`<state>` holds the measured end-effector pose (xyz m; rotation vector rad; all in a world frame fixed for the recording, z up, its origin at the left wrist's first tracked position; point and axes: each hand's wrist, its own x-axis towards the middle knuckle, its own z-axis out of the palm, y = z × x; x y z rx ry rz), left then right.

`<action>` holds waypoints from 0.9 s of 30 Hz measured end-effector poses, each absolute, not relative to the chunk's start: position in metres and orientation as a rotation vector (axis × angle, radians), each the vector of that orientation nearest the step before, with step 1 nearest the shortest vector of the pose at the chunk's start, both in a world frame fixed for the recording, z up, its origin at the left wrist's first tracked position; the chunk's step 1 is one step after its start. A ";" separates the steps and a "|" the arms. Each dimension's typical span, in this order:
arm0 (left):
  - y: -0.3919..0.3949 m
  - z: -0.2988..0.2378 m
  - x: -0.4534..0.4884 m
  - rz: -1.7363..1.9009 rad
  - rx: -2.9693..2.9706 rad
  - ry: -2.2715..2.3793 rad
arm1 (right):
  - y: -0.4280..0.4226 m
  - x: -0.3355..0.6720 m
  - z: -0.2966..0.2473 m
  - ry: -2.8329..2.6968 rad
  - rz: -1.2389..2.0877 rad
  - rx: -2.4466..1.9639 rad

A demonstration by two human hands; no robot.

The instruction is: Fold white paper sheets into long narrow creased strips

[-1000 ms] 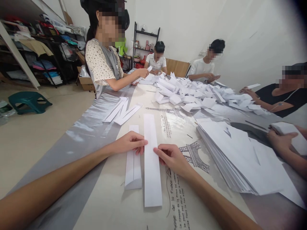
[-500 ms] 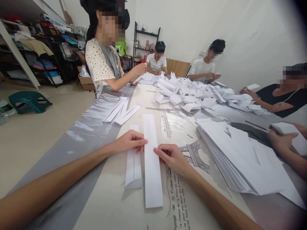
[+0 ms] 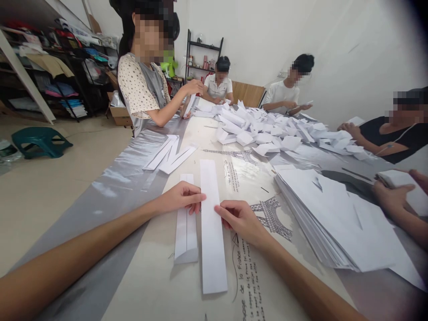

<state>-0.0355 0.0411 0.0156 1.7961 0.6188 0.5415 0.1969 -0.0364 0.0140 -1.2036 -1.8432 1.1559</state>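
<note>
A long folded strip of white paper [image 3: 213,249] is held upright lengthwise in front of me, above the table. My left hand [image 3: 185,197] pinches its left edge, thumb on the front and fingers behind. On the opposite edge, my right hand [image 3: 236,216] grips it the same way, slightly lower. Just left of the strip lies a second folded paper piece [image 3: 186,236] with a seam down its middle, partly covered by my left hand. Farther off, several folded paper strips [image 3: 169,154] rest on the table at the left.
A large heap of folded white papers [image 3: 264,127] covers the table's far part. At the right lies a stack of white sheets [image 3: 334,218], beside another person's hands [image 3: 394,196] holding a paper bundle. Several people sit or stand around. A green stool [image 3: 42,140] is on the floor.
My hands and the paper strip have hardly moved. The person at the left has raised a hand and now shows a paper piece upright; the far right co-workers' hands have shifted slightly.
</note>
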 end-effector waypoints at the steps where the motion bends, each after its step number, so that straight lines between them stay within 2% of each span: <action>1: 0.041 0.016 -0.035 0.541 1.794 0.615 | -0.036 0.197 0.014 -1.847 1.153 -1.203; 27: 0.039 0.019 -0.035 0.528 1.807 0.622 | -0.037 0.196 0.015 -1.824 1.181 -1.215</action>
